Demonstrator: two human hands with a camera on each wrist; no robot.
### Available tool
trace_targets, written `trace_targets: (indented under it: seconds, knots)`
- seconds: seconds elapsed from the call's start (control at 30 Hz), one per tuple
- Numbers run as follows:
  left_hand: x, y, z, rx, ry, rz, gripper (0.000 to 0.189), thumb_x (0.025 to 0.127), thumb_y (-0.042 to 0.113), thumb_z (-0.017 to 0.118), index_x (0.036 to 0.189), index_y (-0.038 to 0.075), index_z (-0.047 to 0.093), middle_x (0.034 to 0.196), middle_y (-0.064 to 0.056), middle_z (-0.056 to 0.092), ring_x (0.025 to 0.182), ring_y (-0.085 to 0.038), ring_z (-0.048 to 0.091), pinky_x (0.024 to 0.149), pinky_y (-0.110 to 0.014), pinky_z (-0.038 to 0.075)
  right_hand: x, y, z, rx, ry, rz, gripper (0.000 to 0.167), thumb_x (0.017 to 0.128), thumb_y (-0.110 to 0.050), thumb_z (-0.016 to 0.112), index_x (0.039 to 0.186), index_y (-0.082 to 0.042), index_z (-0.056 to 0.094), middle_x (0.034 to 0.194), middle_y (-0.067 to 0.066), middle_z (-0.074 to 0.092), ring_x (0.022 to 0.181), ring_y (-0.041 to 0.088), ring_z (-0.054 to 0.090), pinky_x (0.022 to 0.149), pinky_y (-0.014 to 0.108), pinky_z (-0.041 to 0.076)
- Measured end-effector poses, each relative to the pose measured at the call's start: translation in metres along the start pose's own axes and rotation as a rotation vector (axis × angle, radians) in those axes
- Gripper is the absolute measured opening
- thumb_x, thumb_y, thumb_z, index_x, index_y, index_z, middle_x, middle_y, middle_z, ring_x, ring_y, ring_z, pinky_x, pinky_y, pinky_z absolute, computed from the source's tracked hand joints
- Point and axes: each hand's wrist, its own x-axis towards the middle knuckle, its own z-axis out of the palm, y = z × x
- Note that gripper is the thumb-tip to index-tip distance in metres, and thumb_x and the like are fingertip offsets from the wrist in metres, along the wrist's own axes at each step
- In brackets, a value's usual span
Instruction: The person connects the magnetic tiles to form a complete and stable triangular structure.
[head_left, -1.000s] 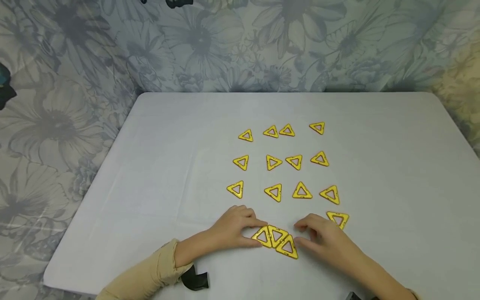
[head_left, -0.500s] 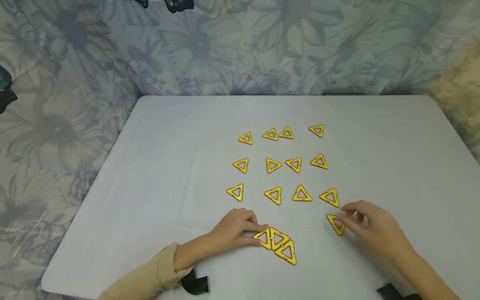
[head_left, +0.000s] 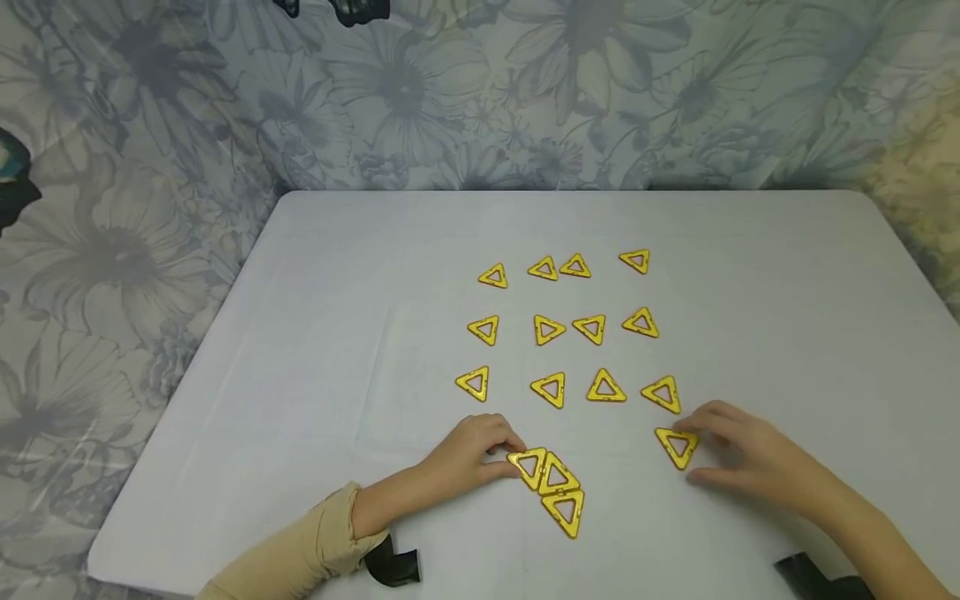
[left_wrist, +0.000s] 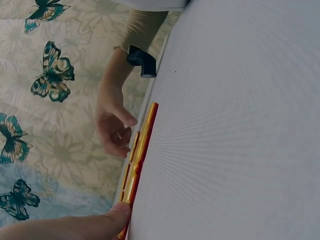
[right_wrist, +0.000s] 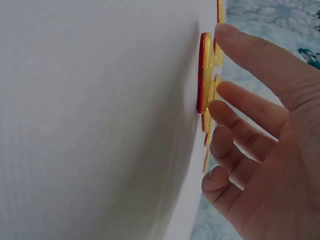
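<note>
Three yellow triangular magnetic tiles (head_left: 557, 473) lie joined edge to edge near the table's front, forming a bent strip. My left hand (head_left: 477, 450) pinches the left-hand tile (head_left: 538, 468) of this strip between thumb and index finger; in the left wrist view its thumb (left_wrist: 116, 216) presses on the tile's edge. Over on the right, my right hand (head_left: 750, 454) is beside a single yellow triangular tile (head_left: 687, 450), fingertips at its upper right and thumb below. Its fingers (right_wrist: 235, 117) are loosely bent with the thumb held apart, and it grips nothing.
Several more yellow triangular tiles (head_left: 588, 327) lie spread in rough rows beyond the hands. All rest on a white-covered table (head_left: 300, 333) against flower-patterned cloth (head_left: 405, 92). Black wrist straps (head_left: 393, 564) show near both forearms.
My right hand has moved right, away from the strip to the single tile, touching it and then drawing slightly back. The strip has turned clockwise under my left hand, its right end swinging nearer me.
</note>
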Motion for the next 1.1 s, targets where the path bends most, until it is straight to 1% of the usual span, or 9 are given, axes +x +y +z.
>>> trace_targets:
  seconds: [0.17, 0.33, 0.47, 0.6, 0.73, 0.87, 0.97, 1.1]
  knots:
    - [-0.001, 0.000, 0.000, 0.042, 0.009, 0.024, 0.022, 0.077, 0.017, 0.071, 0.098, 0.012, 0.068, 0.086, 0.008, 0.057, 0.074, -0.002, 0.047, 0.069, -0.018, 0.037, -0.001, 0.002, 0.004, 0.012, 0.003, -0.037, 0.046, 0.055, -0.023, 0.084, 0.096, -0.014, 0.066, 0.094, -0.013, 0.053, 0.083, 0.005, 0.051, 0.076, 0.006, 0.033]
    - [-0.001, 0.001, -0.001, 0.068, 0.001, 0.021, 0.023, 0.079, 0.019, 0.069, 0.101, 0.013, 0.068, 0.088, 0.008, 0.056, 0.076, -0.003, 0.047, 0.071, -0.020, 0.037, 0.000, 0.003, 0.008, 0.004, 0.000, -0.032, 0.043, 0.055, -0.019, 0.084, 0.095, -0.015, 0.066, 0.093, -0.012, 0.054, 0.084, 0.007, 0.052, 0.078, 0.007, 0.033]
    - [-0.001, 0.002, -0.002, 0.078, -0.009, 0.010, 0.025, 0.078, 0.022, 0.070, 0.102, 0.013, 0.068, 0.088, 0.008, 0.055, 0.078, -0.002, 0.047, 0.074, -0.020, 0.037, 0.002, 0.000, 0.010, -0.002, -0.007, -0.029, 0.041, 0.056, -0.018, 0.083, 0.093, -0.016, 0.065, 0.092, -0.012, 0.055, 0.083, 0.007, 0.052, 0.075, 0.011, 0.038]
    - [-0.001, 0.002, -0.001, 0.085, -0.010, 0.010, 0.027, 0.077, 0.027, 0.070, 0.101, 0.014, 0.068, 0.088, 0.010, 0.054, 0.078, -0.002, 0.047, 0.074, -0.019, 0.037, 0.007, -0.004, 0.011, 0.003, -0.017, -0.042, 0.039, 0.056, -0.017, 0.082, 0.090, -0.015, 0.063, 0.090, -0.012, 0.054, 0.080, 0.005, 0.052, 0.069, 0.020, 0.044]
    - [-0.001, 0.001, 0.001, 0.100, 0.000, 0.003, 0.028, 0.076, 0.029, 0.071, 0.100, 0.015, 0.069, 0.087, 0.010, 0.054, 0.078, -0.001, 0.047, 0.072, -0.018, 0.036, 0.011, -0.008, 0.012, 0.004, -0.049, -0.026, 0.037, 0.057, -0.018, 0.082, 0.088, -0.015, 0.063, 0.089, -0.012, 0.055, 0.078, 0.004, 0.052, 0.065, 0.026, 0.047]
    - [0.001, 0.004, 0.001, 0.131, 0.020, 0.006, 0.026, 0.076, 0.027, 0.071, 0.099, 0.015, 0.070, 0.086, 0.010, 0.055, 0.079, -0.002, 0.049, 0.071, -0.019, 0.037, 0.015, -0.012, 0.013, 0.013, -0.091, -0.005, 0.036, 0.058, -0.018, 0.082, 0.088, -0.013, 0.062, 0.088, -0.010, 0.055, 0.073, 0.003, 0.048, 0.059, 0.024, 0.046]
    - [0.003, 0.005, 0.002, 0.151, 0.023, 0.006, 0.025, 0.077, 0.025, 0.070, 0.100, 0.015, 0.070, 0.087, 0.009, 0.056, 0.080, -0.003, 0.050, 0.071, -0.020, 0.037, 0.020, -0.015, 0.014, 0.018, -0.125, -0.002, 0.035, 0.059, -0.022, 0.081, 0.088, -0.014, 0.062, 0.088, -0.011, 0.055, 0.075, 0.006, 0.050, 0.062, 0.026, 0.047]
    - [0.004, 0.005, 0.003, 0.156, 0.021, -0.003, 0.025, 0.077, 0.025, 0.070, 0.100, 0.015, 0.070, 0.087, 0.009, 0.057, 0.080, -0.004, 0.051, 0.071, -0.020, 0.037, 0.025, -0.019, 0.013, 0.018, -0.177, -0.040, 0.034, 0.063, -0.027, 0.080, 0.088, -0.014, 0.063, 0.089, -0.011, 0.056, 0.082, 0.011, 0.054, 0.070, 0.032, 0.048]
